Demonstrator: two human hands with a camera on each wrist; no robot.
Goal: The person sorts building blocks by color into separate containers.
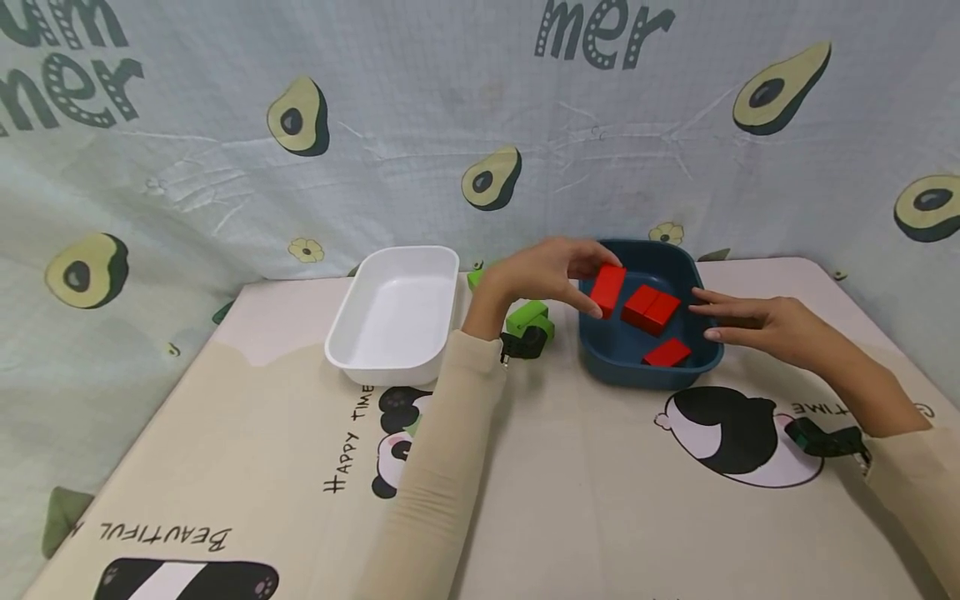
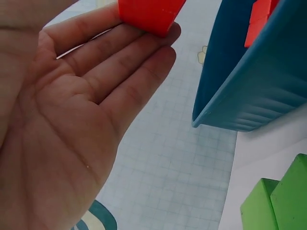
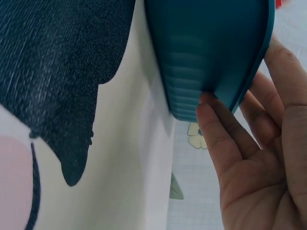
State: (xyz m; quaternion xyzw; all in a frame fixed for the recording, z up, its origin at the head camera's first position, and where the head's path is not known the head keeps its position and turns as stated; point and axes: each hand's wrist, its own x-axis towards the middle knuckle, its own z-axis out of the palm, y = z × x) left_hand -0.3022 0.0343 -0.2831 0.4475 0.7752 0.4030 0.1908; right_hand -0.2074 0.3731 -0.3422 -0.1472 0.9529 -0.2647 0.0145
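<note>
My left hand (image 1: pixel 546 271) pinches a red block (image 1: pixel 608 288) between thumb and fingers, over the left side of a dark blue bin (image 1: pixel 613 367). In the left wrist view the held block (image 2: pixel 151 14) sits at the fingertips. Inside the bin lie two red blocks side by side (image 1: pixel 651 309) and another red block (image 1: pixel 667 352) closer to the front. At the bin's right side, my right hand (image 1: pixel 776 325) has its fingers extended, fingertips right at the rim. The right wrist view shows those fingers (image 3: pixel 220 134) against the bin's ribbed outer wall (image 3: pixel 187 72).
Left of my left arm stands a white bin (image 1: pixel 393 317). Several green blocks (image 1: pixel 528 317) lie between the two bins, partly hidden by the left wrist and its camera. A patterned cloth (image 1: pixel 397 100) hangs behind the table (image 1: pixel 555 500).
</note>
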